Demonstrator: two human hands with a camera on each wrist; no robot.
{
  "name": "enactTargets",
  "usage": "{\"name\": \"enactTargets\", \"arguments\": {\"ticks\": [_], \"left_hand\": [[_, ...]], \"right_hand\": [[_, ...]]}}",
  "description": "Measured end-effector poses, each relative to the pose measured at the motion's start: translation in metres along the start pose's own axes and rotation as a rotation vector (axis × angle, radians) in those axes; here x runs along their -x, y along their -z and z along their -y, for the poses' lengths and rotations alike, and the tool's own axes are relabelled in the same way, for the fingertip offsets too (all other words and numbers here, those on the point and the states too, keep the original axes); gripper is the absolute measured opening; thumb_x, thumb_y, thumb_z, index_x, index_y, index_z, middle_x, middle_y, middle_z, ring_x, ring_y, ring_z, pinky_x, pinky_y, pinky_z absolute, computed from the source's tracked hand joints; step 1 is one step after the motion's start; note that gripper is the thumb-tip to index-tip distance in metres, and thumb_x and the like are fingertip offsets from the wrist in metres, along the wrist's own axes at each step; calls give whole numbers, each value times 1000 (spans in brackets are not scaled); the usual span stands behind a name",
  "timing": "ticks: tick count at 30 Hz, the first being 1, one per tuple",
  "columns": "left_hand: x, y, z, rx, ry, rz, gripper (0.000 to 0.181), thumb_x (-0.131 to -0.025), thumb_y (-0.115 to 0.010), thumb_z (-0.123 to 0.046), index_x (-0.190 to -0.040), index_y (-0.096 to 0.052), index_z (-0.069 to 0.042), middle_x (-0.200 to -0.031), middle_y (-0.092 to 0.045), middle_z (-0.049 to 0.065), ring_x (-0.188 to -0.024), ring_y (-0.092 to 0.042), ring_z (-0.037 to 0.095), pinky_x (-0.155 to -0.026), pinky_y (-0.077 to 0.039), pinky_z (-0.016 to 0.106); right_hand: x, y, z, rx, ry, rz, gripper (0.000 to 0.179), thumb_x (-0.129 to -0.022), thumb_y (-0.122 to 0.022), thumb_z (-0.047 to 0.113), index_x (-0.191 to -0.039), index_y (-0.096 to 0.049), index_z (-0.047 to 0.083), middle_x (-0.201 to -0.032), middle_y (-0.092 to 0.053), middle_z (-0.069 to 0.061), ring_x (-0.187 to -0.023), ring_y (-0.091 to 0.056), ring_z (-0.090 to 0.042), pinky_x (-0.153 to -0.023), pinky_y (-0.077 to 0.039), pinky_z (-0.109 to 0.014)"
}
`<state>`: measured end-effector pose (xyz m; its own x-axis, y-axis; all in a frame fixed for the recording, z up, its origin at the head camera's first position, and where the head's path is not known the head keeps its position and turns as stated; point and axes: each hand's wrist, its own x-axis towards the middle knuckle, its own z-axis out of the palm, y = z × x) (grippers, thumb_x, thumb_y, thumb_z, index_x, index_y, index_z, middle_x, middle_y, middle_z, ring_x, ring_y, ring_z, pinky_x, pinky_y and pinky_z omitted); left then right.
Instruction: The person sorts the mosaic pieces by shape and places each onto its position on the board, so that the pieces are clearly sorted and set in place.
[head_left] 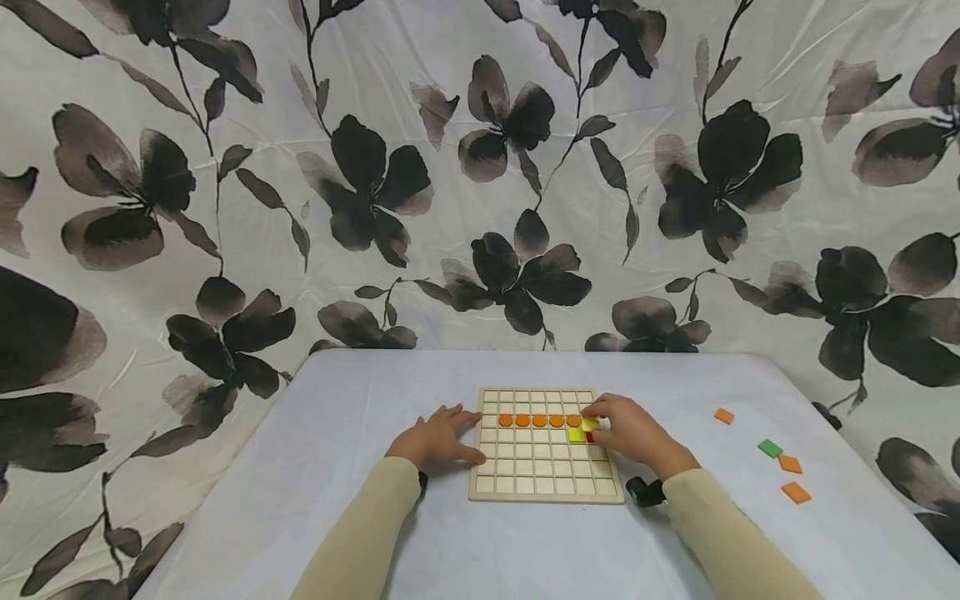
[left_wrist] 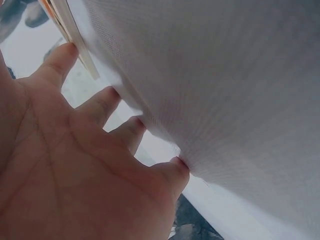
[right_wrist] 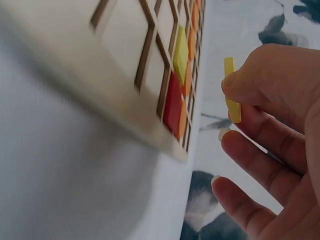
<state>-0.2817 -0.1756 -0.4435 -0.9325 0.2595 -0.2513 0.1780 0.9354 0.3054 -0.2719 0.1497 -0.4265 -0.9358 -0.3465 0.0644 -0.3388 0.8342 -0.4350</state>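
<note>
A pale wooden grid board [head_left: 546, 490] lies on the white table. Its second row holds a line of orange discs [head_left: 539, 421]; a yellow square [head_left: 576, 434] and a red piece [head_left: 590, 437] sit below the row's right end. My right hand [head_left: 633, 433] is over the board's right side and pinches a yellow tile [right_wrist: 230, 90] between thumb and fingers, just off the board [right_wrist: 125, 75]. My left hand [head_left: 438, 437] rests flat on the table with its fingertips [left_wrist: 67, 52] against the board's left edge [left_wrist: 75, 27].
Loose tiles lie on the table to the right: an orange one [head_left: 723, 415], a green one [head_left: 769, 448] and two more orange ones [head_left: 795, 492]. A floral cloth hangs behind and around the table [head_left: 375, 392].
</note>
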Motion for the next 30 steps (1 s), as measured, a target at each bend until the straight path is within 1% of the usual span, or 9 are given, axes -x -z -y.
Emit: {"name": "enactTargets", "arguments": {"ticks": [3,6,9,13,19,24,30], "left_hand": [[-1,-1,1,6,2,2,84,-76,-71,-61,-146,-43,-26,-159,-30,9,-149,-20,37,-114,-17,68],[-2,-1,1,11,5,2,84,-76,-71,-61,-146,-43,-27,-159,-30,8,-149,-19,36,-115,-16,68],[-3,-1,1,14,7,-3,84,-75,-71,-62,-146,-43,-27,-159,-30,8,-149,-19,36,-115,-16,68],[-3,0,1,12,5,-7,83,-76,-71,-61,-146,-43,-27,-159,-29,8,-149,-19,36,-114,-16,68],[-3,3,1,15,2,-2,84,-76,-72,-60,-147,-42,-27,-159,-29,8,-149,-18,36,-114,-15,68],[0,2,0,30,2,4,84,-75,-73,-58,-146,-44,-25,-159,-30,10,-149,-18,37,-114,-15,69],[0,1,1,17,3,-6,84,-75,-73,-59,-146,-44,-25,-158,-30,10,-148,-19,38,-114,-16,69]], "right_hand": [[-3,-4,5,20,45,12,30,-86,-69,12,-116,-71,10,-123,-65,-9,-122,-55,-32,-105,-44,-51],[-6,-7,9,42,87,13,27,-86,-68,12,-114,-72,10,-120,-67,-8,-119,-57,-30,-103,-45,-49],[-11,-11,13,63,122,8,25,-86,-69,11,-111,-73,9,-115,-70,-5,-113,-60,-28,-100,-47,-47],[-16,-14,17,65,129,2,25,-83,-70,9,-108,-74,9,-110,-72,-3,-109,-62,-26,-97,-49,-45],[-21,-21,18,47,99,14,28,-79,-68,4,-105,-75,10,-110,-72,-1,-112,-62,-25,-98,-49,-44],[-23,-29,18,63,109,21,27,-79,-68,3,-104,-76,12,-111,-72,0,-112,-62,-25,-99,-48,-44],[-25,-29,23,69,113,24,23,-81,-69,5,-103,-76,12,-111,-72,-1,-114,-62,-26,-102,-47,-44]]}}
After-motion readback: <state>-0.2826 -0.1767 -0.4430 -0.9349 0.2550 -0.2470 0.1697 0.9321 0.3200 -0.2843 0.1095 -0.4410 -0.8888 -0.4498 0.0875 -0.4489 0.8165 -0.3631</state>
